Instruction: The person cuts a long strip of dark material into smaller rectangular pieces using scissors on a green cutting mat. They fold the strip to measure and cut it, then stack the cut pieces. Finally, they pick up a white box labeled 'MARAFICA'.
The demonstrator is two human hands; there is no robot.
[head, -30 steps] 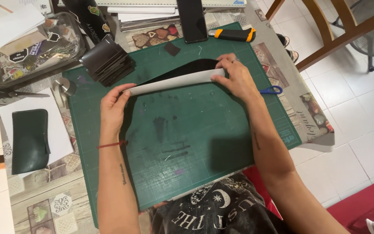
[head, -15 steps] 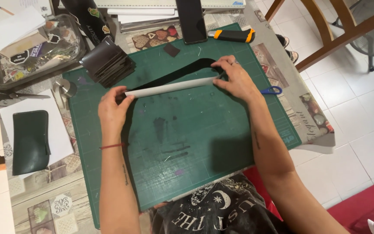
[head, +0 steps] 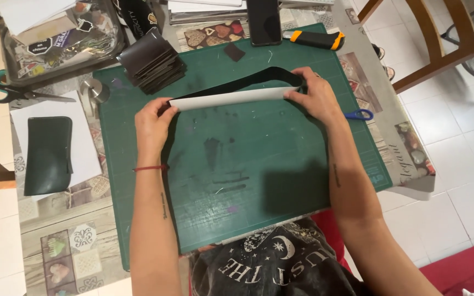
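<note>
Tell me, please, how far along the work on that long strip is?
Done: a stack of dark cut pieces sits at the cutting mat's corner. In hand: the left hand and right hand hold a long strip, black one side, white the other, folded lengthwise. Left: the utility knife lies unused.

A stack of dark squares (head: 153, 61) lies far left, a utility knife (head: 315, 39) far right, scissors (head: 15, 94) and a dark pouch (head: 48, 155) at the left.

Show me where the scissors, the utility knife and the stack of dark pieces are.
scissors (head: 15, 94): head view, on the pivot beside the teal handles.
utility knife (head: 316, 39): head view, on the black middle of its body.
stack of dark pieces (head: 152, 59): head view, on the top piece.
</note>
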